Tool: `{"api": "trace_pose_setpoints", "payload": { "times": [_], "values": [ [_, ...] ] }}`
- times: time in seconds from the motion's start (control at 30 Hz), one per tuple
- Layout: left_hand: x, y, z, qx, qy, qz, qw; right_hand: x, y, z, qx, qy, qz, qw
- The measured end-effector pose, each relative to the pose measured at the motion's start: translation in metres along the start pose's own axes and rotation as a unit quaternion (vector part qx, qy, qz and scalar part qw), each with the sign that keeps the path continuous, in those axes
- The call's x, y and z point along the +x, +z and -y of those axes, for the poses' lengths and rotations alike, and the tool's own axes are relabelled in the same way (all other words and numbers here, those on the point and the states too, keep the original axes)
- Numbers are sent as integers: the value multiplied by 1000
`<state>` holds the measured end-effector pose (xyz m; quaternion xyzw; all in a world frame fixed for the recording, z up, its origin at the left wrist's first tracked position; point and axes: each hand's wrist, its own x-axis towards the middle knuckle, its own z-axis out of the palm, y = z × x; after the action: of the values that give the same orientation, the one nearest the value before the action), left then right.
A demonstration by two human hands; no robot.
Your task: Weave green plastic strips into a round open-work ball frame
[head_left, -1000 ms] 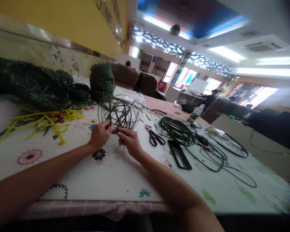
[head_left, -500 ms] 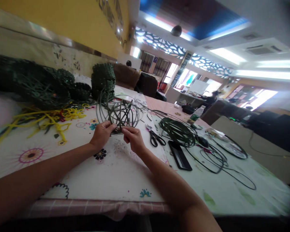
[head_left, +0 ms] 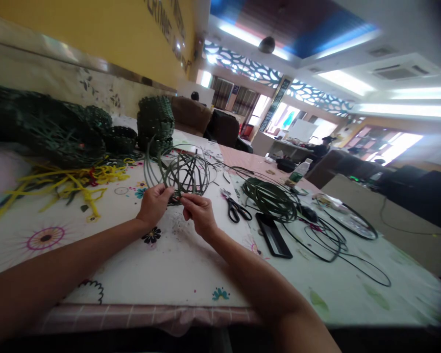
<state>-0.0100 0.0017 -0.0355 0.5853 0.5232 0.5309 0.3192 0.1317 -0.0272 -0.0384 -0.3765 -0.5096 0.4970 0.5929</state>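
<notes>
Our left hand (head_left: 155,203) and right hand (head_left: 199,212) pinch green strips (head_left: 185,184) left of the scissors (head_left: 231,201).
In the head view, we have each grip closed, thumb to finger, at the near edge of these loops on the tabletop (head_left: 150,274); a coil (head_left: 266,193) lies just right of the scissors, a basket (head_left: 155,117) stands beyond and left of them, yellow cords (head_left: 90,196) well left.

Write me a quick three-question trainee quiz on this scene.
1. True or false: the black-handled metal scissors lie between the right hand and the round coil of flat dark-green strips.
2. Which stands beyond the coil? a) the yellow fuzzy stems; b) the clear plastic bottle with a green label; c) the scissors.
3. What do the left hand and right hand both hold?

Key: 1 true; 2 b; 3 the open looped dark-green strips.
</notes>
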Motion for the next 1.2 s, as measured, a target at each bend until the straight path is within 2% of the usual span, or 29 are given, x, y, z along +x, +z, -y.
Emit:
{"api": "trace_pose_setpoints", "payload": {
  "times": [0.1, 0.27, 0.37, 0.53, 0.67, 0.73, 0.83, 0.93, 1.07, 1.2],
  "values": [
    [0, -1, 0, 6, 4, 1, 1000, 1, -4, 6, -22, 8, 29, 999],
    [-6, -6, -4, 137, 121, 10, 983, -1, -9, 27, -163, 9, 58, 985],
    [-7, -7, -4, 158, 144, 19, 977, -3, -8, 27, -197, -6, 55, 979],
    [2, -1, 5, 107, 74, -19, 991, 0, -4, 2, -116, -43, 5, 992],
    [4, 2, 7, 70, 40, -18, 997, 3, -5, 4, -66, -22, 42, 997],
    [0, 0, 5, 90, 62, -12, 994, 2, -6, 15, -124, -20, 66, 990],
    [-7, -2, -1, 144, 127, 3, 981, -1, -9, 31, -272, -10, 77, 959],
    [-9, -3, -3, 167, 154, 13, 974, -3, -11, 32, -338, -18, 83, 937],
    [-1, -1, 3, 131, 107, -4, 986, -5, -9, 14, -274, -68, 83, 956],
    [5, 2, 9, 31, 26, 7, 999, -5, -5, 2, -124, -55, 72, 988]
  ]
}}
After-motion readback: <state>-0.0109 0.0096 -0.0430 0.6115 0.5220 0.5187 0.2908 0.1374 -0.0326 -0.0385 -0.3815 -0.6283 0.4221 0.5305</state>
